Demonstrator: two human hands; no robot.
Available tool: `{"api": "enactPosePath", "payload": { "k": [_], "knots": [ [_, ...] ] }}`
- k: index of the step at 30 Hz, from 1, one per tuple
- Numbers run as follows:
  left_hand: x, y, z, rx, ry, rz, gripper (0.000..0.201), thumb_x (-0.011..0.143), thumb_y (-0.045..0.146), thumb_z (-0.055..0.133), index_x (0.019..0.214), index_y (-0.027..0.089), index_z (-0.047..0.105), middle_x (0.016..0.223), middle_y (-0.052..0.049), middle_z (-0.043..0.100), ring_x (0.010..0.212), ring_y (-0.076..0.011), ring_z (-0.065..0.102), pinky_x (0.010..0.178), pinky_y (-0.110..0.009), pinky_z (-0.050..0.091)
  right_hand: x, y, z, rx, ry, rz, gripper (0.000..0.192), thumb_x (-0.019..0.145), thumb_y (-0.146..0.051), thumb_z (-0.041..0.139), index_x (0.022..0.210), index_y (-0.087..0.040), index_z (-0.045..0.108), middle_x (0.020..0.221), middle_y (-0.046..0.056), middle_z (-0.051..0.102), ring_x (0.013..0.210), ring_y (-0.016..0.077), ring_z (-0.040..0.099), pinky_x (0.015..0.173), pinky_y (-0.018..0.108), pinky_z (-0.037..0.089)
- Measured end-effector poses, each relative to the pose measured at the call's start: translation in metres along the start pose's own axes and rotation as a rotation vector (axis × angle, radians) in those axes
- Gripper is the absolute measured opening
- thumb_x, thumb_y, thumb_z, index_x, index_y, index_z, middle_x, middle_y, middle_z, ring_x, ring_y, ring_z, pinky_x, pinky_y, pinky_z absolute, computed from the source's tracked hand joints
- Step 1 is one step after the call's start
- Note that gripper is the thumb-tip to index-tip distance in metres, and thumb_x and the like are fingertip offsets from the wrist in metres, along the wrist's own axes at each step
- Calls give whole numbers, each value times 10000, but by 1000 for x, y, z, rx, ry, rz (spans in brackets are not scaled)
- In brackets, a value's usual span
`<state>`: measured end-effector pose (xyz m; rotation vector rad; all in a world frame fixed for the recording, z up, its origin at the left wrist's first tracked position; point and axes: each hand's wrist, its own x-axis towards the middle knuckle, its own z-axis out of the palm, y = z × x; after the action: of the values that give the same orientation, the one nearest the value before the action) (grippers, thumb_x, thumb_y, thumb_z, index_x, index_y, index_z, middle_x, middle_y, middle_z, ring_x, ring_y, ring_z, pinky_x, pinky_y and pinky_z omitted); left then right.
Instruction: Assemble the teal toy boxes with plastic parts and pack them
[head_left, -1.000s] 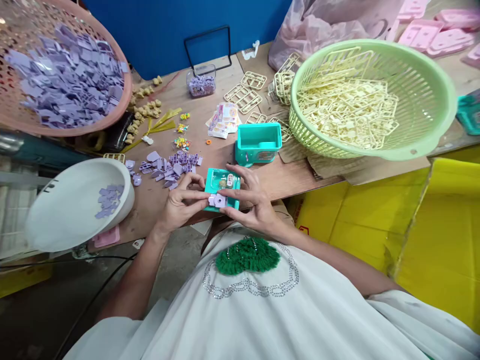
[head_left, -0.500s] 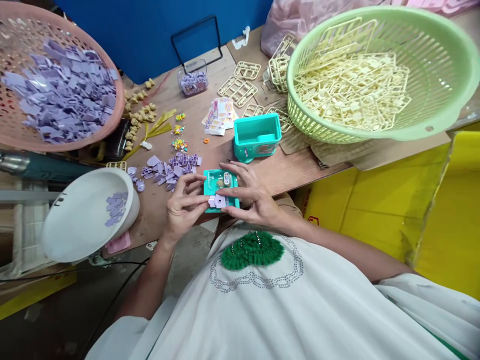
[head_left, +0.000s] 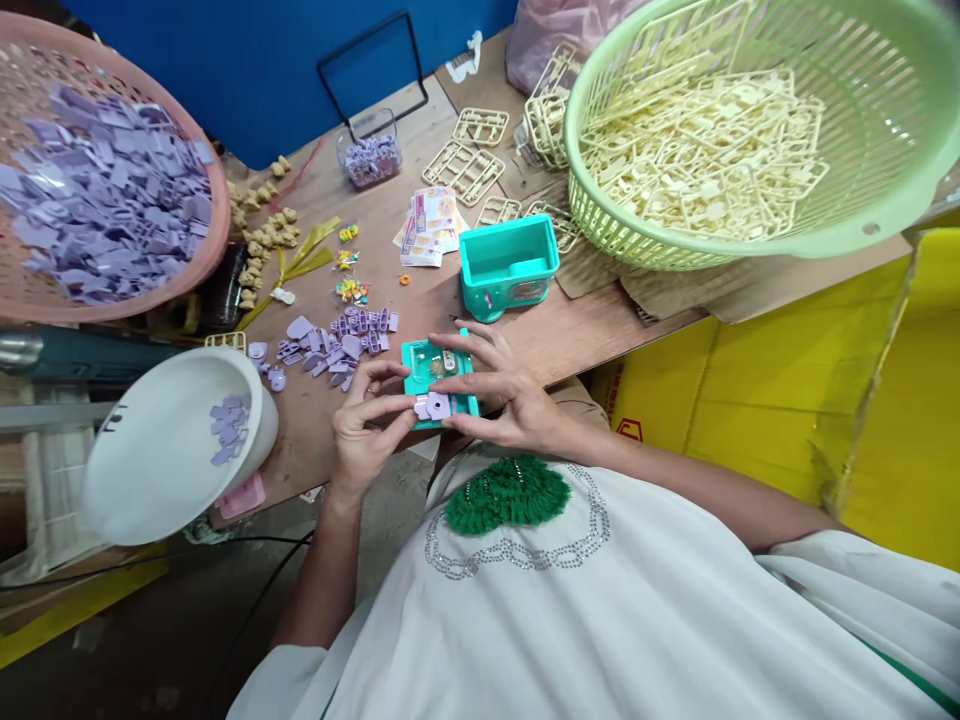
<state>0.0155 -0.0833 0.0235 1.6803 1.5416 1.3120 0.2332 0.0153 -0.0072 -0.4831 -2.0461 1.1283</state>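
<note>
Between both hands, at the table's front edge, is a teal plastic tray-like part with a clear window area and small pieces inside. A small lilac plastic piece with a dark round spot lies on its lower half. My left hand pinches the lilac piece's left end between thumb and fingers. My right hand grips the teal part from the right, its fingers across the top and its thumb by the lilac piece. Behind them stands an open teal box. Loose lilac parts lie to the left.
A pink basket of lilac parts and a white bowl stand left. At right is a green basket of cream frames. Printed cards, a clear cup and a yellow box are also around.
The whole view has shifted slightly as the head moved. Both hands keep nearly the same hold on the teal part and the lilac piece.
</note>
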Motion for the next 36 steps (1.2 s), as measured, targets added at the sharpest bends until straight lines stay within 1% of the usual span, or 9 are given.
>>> {"api": "enactPosePath", "payload": {
  "k": [3, 6, 10, 15, 22, 25, 28, 32, 36],
  "knots": [
    [5, 0, -6, 24, -72, 37, 123, 921, 164, 803, 969, 268, 847, 1303, -61, 655, 1264, -221, 694, 1045, -406, 655, 1, 1, -1, 8, 0, -9, 347, 946, -460, 781, 1237, -275, 821, 1620, 120, 567, 1592, 351, 347, 1281, 667, 332],
    [5, 0, -4, 59, -16, 51, 116, 916, 180, 812, 973, 274, 846, 1299, -59, 656, 1260, -229, 691, 1042, -431, 659, 2, 2, 0, 12, -3, -16, 345, 948, -462, 778, 1237, -280, 824, 1613, 116, 569, 1587, 348, 348, 1287, 662, 324],
    [-2, -5, 4, -19, 51, -16, 175, 906, 144, 816, 996, 290, 853, 1272, -57, 649, 1258, -218, 683, 1072, -417, 629, 3, 3, 1, 7, -12, -5, 335, 945, -465, 779, 1231, -296, 825, 1611, 104, 569, 1584, 350, 342, 1285, 670, 318],
    [-5, -13, 4, -162, 18, -57, 130, 917, 186, 813, 961, 297, 865, 1288, -68, 639, 1282, -233, 668, 1080, -425, 613, 4, 0, 3, -13, -17, 1, 332, 948, -454, 777, 1235, -293, 821, 1615, 111, 565, 1572, 366, 342, 1266, 701, 312],
    [-5, -16, 4, -180, 23, -77, 71, 914, 226, 819, 896, 282, 860, 1252, -71, 636, 1266, -238, 667, 1079, -443, 602, 4, -5, 3, -35, -22, 54, 326, 936, -467, 781, 1218, -308, 819, 1628, 82, 562, 1588, 356, 337, 1281, 703, 298],
    [-9, -17, 11, -180, 134, -123, 43, 887, 284, 857, 863, 252, 842, 1206, -66, 636, 1189, -229, 703, 1030, -411, 622, 5, -6, 2, -43, -48, 72, 317, 929, -458, 785, 1209, -316, 825, 1628, 76, 564, 1583, 368, 336, 1272, 717, 299],
    [-16, -16, 23, -228, 267, -192, 181, 851, 377, 894, 861, 224, 798, 1224, -76, 637, 1211, -248, 701, 1033, -399, 620, 6, -6, 1, -56, -45, 55, 318, 939, -470, 774, 1200, -298, 832, 1602, 93, 585, 1563, 366, 358, 1266, 701, 324],
    [-31, -2, 46, -269, 396, -338, 320, 967, 525, 734, 914, 209, 743, 1315, -105, 623, 1276, -278, 667, 1069, -414, 597, 6, -5, 4, -80, 8, 14, 318, 946, -462, 767, 1190, -270, 835, 1577, 112, 604, 1547, 358, 381, 1266, 671, 348],
    [-40, 18, 71, -434, 501, -491, 412, 1001, 624, 632, 1160, 245, 661, 1188, -88, 658, 1027, -212, 701, 840, -302, 627, 8, -7, 7, -112, 17, 24, 304, 931, -464, 782, 1166, -281, 843, 1581, 105, 601, 1515, 359, 428, 1270, 686, 330]
  ]
}}
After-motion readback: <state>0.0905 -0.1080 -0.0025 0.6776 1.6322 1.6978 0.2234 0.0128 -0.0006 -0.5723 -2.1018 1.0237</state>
